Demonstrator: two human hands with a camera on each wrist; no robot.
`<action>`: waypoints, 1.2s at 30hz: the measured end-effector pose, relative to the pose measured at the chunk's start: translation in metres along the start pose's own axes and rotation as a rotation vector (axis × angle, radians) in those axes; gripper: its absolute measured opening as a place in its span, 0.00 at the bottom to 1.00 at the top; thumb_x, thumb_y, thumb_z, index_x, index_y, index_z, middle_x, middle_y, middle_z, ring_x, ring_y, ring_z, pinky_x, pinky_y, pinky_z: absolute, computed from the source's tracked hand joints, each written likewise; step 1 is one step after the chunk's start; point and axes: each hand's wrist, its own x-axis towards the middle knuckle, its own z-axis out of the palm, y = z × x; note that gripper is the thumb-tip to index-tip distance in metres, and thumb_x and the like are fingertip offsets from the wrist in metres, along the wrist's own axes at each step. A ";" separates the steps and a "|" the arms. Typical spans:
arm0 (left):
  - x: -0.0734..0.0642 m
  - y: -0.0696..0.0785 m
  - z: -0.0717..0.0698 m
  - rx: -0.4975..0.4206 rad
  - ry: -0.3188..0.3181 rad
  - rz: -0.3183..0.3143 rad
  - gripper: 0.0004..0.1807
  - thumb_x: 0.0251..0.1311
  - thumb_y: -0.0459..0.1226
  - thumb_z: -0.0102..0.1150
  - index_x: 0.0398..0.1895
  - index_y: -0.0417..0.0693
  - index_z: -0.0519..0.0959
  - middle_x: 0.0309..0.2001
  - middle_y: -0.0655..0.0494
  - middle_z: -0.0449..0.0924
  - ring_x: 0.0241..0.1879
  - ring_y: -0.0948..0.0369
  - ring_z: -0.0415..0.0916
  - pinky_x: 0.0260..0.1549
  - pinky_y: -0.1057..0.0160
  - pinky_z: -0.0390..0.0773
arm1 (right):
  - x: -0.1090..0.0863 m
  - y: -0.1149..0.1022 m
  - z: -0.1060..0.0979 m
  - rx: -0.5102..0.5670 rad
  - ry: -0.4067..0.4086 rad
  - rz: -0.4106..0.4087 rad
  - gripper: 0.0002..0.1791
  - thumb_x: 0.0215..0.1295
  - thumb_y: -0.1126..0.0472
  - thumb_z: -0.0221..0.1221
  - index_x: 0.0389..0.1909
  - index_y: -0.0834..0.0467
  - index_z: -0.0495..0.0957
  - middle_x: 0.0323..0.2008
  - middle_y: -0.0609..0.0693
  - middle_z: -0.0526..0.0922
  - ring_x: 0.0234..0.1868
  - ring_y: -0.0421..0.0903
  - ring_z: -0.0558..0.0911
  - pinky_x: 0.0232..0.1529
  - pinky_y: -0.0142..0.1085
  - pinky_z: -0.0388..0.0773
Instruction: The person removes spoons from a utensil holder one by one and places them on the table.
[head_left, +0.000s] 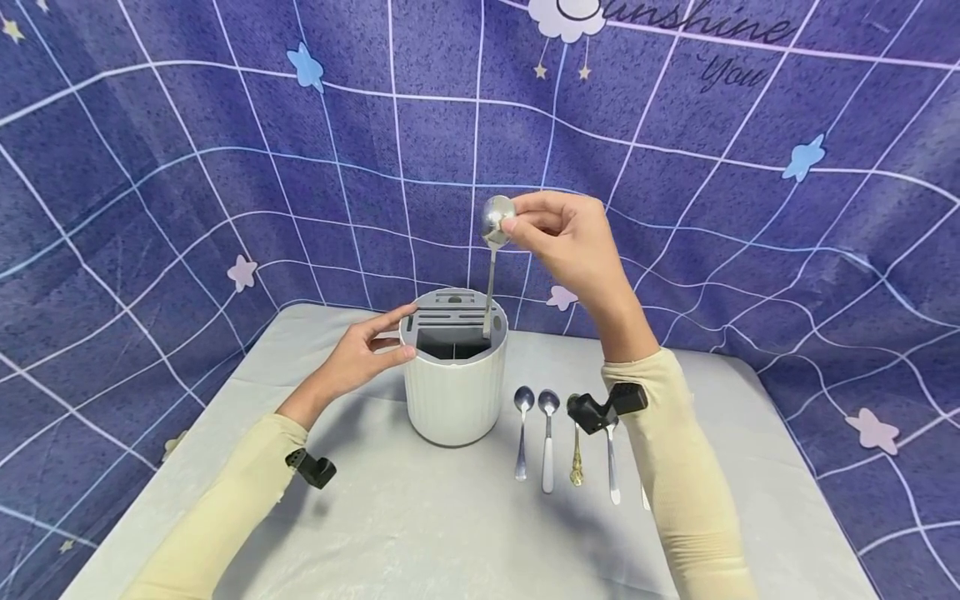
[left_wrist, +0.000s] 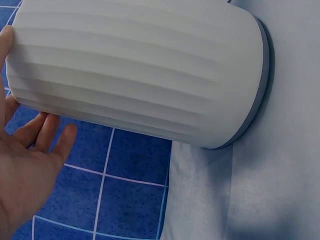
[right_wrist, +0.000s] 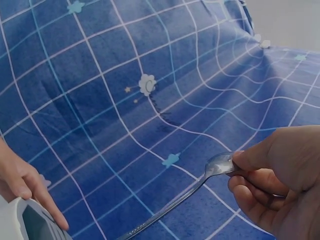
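My right hand (head_left: pixel 573 242) pinches a metal spoon (head_left: pixel 491 271) by its bowl, above the utensil holder. The spoon hangs handle down, with the handle's end at the right part of the holder's top opening. In the right wrist view the spoon's bowl (right_wrist: pixel 220 164) sits between thumb and fingers of my right hand (right_wrist: pixel 280 185). The white ribbed utensil holder (head_left: pixel 453 404) stands upright, with a grey slotted, divided top. My left hand (head_left: pixel 367 354) touches its left rim, thumb in front and index finger towards the back, fingers mostly straight. The left wrist view shows the holder's ribbed side (left_wrist: pixel 130 75).
Right of the holder, several spoons lie in a row, among them a silver one (head_left: pixel 522 433), a white-handled one (head_left: pixel 547 450) and a gold-handled one (head_left: pixel 577 458). My right forearm partly covers the row. A grey cloth covers the table (head_left: pixel 420 525); a blue gridded curtain (head_left: pixel 360 167) hangs behind.
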 end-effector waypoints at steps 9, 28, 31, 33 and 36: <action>0.000 0.000 -0.001 0.000 -0.001 0.004 0.37 0.64 0.31 0.68 0.76 0.48 0.67 0.76 0.47 0.64 0.72 0.48 0.64 0.67 0.45 0.74 | -0.006 0.002 -0.019 -0.016 0.043 0.017 0.12 0.65 0.68 0.67 0.47 0.70 0.85 0.33 0.51 0.91 0.36 0.40 0.89 0.42 0.29 0.86; 0.000 0.000 -0.001 -0.008 -0.005 0.003 0.37 0.65 0.32 0.67 0.76 0.48 0.67 0.76 0.46 0.63 0.74 0.47 0.61 0.68 0.40 0.71 | -0.027 0.028 -0.062 -0.119 0.116 0.071 0.14 0.66 0.67 0.67 0.49 0.72 0.83 0.28 0.36 0.88 0.32 0.35 0.86 0.36 0.24 0.83; 0.000 0.000 0.000 -0.004 -0.007 0.003 0.37 0.65 0.32 0.67 0.77 0.47 0.67 0.76 0.46 0.63 0.74 0.47 0.61 0.68 0.39 0.70 | -0.030 0.034 -0.067 -0.127 0.128 0.080 0.14 0.66 0.67 0.67 0.48 0.73 0.83 0.29 0.36 0.89 0.32 0.35 0.86 0.36 0.24 0.83; 0.000 0.001 0.000 -0.006 -0.008 0.007 0.37 0.65 0.32 0.67 0.76 0.46 0.67 0.76 0.45 0.63 0.74 0.46 0.61 0.68 0.38 0.70 | -0.031 0.037 -0.072 -0.127 0.130 0.085 0.15 0.66 0.68 0.66 0.49 0.73 0.83 0.29 0.37 0.89 0.32 0.35 0.86 0.36 0.24 0.83; 0.000 0.002 0.000 -0.006 -0.005 0.012 0.37 0.64 0.31 0.67 0.76 0.45 0.66 0.76 0.44 0.63 0.74 0.46 0.61 0.68 0.39 0.71 | -0.034 0.042 -0.078 -0.133 0.131 0.080 0.15 0.66 0.68 0.66 0.49 0.74 0.82 0.28 0.38 0.89 0.31 0.34 0.85 0.35 0.23 0.82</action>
